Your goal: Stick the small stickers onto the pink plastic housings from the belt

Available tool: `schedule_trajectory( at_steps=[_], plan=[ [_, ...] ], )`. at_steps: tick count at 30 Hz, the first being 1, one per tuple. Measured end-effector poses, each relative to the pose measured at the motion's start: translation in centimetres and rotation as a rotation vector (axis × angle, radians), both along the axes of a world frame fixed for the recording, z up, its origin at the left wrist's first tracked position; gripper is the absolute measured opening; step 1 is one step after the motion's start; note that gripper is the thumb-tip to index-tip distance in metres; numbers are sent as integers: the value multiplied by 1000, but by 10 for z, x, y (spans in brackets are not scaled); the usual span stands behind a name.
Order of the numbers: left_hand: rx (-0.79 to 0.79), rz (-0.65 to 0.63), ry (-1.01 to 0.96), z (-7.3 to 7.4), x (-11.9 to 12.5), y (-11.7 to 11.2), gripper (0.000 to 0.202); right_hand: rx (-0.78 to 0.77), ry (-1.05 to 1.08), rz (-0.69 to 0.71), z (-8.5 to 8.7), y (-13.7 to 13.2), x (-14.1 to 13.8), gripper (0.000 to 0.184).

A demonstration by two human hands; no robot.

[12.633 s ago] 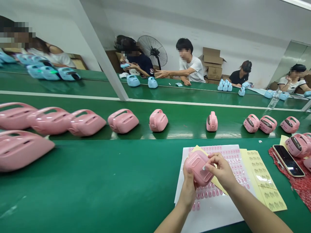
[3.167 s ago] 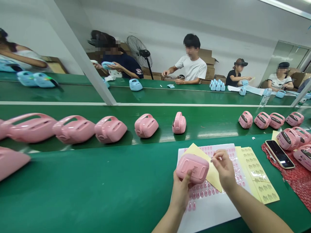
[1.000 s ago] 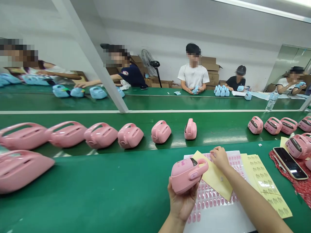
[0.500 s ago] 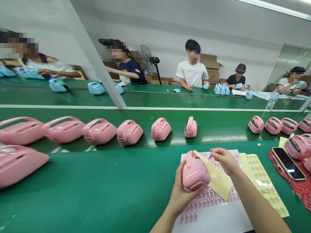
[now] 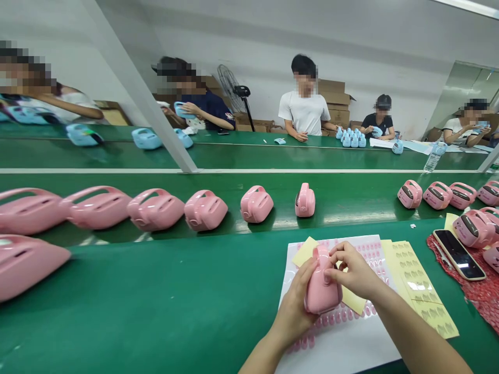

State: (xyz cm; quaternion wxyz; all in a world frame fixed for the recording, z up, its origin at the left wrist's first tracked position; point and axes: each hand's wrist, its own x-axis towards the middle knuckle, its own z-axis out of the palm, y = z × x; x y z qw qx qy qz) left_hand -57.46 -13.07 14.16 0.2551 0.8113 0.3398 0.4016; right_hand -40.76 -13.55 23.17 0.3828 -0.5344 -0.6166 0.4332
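My left hand [image 5: 295, 306] is wrapped round a small pink plastic device [image 5: 322, 291] with a handle, held above a white sheet of pink stickers [image 5: 343, 332]. My right hand [image 5: 353, 271] is closed in a pinch, its fingertips pressed against the top of the device. Whether a sticker sits under the fingertips is too small to make out. A yellow backing sheet [image 5: 304, 251] lies under the device and both hands.
A row of pink devices [image 5: 205, 209] stands along the green belt [image 5: 156, 291], with more at the right [image 5: 436, 195]. Used yellow sticker sheets [image 5: 421, 288] and a phone [image 5: 458, 254] on red cloth lie at right. Other people handle blue devices [image 5: 351, 139] on the far belt.
My left hand has turned the pink device upright and lowered it a little. My right hand has come from the yellow sheet onto the device's top.
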Motion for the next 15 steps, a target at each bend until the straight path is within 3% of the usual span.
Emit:
schedule_trajectory(
  at_steps=[10,15],
  plan=[
    [29,17,-10,-2,0,0,83,124,-59,-23,-3,-4,-5,14],
    [-9,45,-3,-1,-2,-1,83,504,-252,-58,-24,-11,-4,11]
  ],
)
